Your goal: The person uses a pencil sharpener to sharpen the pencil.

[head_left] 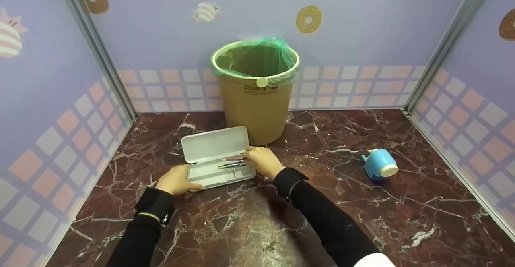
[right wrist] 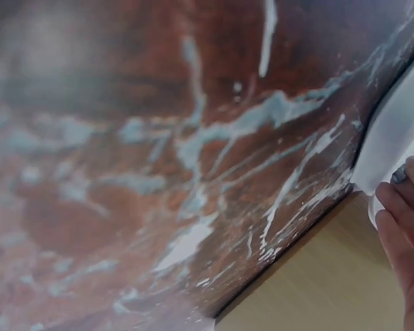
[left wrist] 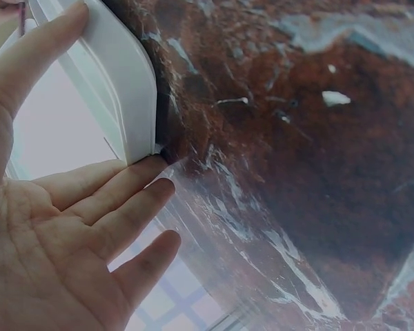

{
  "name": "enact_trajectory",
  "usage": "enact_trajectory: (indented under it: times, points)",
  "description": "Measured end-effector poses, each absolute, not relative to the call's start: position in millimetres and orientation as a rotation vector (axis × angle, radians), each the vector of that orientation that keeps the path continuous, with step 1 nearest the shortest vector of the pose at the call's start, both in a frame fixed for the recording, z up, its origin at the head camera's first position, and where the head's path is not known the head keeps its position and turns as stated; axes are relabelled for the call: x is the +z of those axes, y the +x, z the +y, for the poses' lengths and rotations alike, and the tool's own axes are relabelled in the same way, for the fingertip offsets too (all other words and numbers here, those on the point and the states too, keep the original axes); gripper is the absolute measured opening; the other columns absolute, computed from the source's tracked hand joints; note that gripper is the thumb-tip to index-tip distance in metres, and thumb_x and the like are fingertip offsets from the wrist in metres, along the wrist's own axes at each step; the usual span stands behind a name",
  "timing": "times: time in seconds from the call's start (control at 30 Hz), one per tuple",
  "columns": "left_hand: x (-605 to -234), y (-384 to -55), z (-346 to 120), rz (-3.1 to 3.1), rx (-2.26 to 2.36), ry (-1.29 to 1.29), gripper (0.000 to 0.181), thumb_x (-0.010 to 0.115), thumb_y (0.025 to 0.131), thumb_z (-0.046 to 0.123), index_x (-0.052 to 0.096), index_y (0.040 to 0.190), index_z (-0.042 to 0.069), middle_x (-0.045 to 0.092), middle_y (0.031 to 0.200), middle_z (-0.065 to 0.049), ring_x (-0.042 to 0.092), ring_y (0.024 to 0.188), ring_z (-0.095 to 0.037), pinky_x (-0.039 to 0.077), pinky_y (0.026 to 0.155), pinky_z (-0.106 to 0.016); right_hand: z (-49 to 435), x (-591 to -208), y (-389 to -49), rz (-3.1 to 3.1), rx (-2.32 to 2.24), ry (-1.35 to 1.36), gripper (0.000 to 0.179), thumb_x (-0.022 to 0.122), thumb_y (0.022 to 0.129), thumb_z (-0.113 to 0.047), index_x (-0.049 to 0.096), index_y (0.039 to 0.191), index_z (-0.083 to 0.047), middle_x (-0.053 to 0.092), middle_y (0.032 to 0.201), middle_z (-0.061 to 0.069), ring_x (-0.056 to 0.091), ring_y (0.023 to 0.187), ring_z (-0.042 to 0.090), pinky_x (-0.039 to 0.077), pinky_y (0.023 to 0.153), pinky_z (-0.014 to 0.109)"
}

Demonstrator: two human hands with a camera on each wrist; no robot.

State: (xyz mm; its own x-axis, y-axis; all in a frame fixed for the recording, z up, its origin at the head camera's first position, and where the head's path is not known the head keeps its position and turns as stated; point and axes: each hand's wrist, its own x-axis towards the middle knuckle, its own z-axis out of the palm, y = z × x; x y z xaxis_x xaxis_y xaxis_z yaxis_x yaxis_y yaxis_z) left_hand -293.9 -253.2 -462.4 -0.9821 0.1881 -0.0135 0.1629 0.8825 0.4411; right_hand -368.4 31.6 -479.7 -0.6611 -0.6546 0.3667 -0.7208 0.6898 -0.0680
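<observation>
A white pencil case (head_left: pixel 217 175) lies on the marbled surface with its lid (head_left: pixel 217 143) raised at the back. Several slim pens (head_left: pixel 232 165) lie inside. My left hand (head_left: pixel 174 179) is at the case's left end, thumb on the front edge. In the left wrist view the fingers (left wrist: pixel 134 196) extend fairly straight, their tips against the case's corner. At the right end, my right hand (head_left: pixel 263 160) pinches a red pen (head_left: pixel 232 159) over the case. The pen's grey tip (right wrist: pixel 399 174) shows between thumb and fingers in the right wrist view.
Directly behind the case stands a tan bin (head_left: pixel 257 110) lined with a green bag (head_left: pixel 283 53). A blue pencil sharpener (head_left: pixel 378 164) with a crank sits to the right. Patterned walls (head_left: pixel 161 29) enclose the back and both sides. Small white scraps dot the surface.
</observation>
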Motion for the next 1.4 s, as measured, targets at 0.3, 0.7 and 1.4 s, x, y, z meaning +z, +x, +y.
enact_trajectory:
  times: [0.3, 0.7, 1.4]
  points:
    - [-460, -289, -260, 2.983, 0.720, 0.294, 0.064, 0.087, 0.073, 0.030, 0.066, 0.122, -0.004, 0.074, 0.107, -0.021, 0.067, 0.090, -0.029, 0.054, 0.086, -0.051, 53, -474, -354, -2.539, 0.785, 1.010, 0.012, 0.075, 0.090, -0.008, 0.078, 0.100, -0.002, 0.077, 0.095, 0.012, 0.074, 0.087, 0.028, 0.059, 0.083, 0.041]
    - [-459, -286, -261, 2.975, 0.743, 0.299, 0.066, 0.087, 0.073, 0.030, 0.065, 0.124, -0.005, 0.073, 0.109, -0.023, 0.068, 0.093, -0.033, 0.054, 0.090, -0.053, 107, -470, -316, -2.460, 1.091, 0.851, 0.014, 0.076, 0.087, -0.003, 0.078, 0.101, -0.001, 0.077, 0.095, 0.013, 0.074, 0.086, 0.026, 0.062, 0.083, 0.035]
    - [-448, -274, -235, 3.078, 0.565, 0.226, 0.086, 0.085, 0.076, 0.033, 0.050, 0.138, -0.015, 0.058, 0.131, -0.035, 0.058, 0.122, -0.051, 0.049, 0.103, -0.061, 178, -473, -256, -2.322, 1.420, 0.572, 0.016, 0.078, 0.087, -0.007, 0.080, 0.101, -0.012, 0.079, 0.098, 0.004, 0.073, 0.085, 0.007, 0.059, 0.077, 0.018]
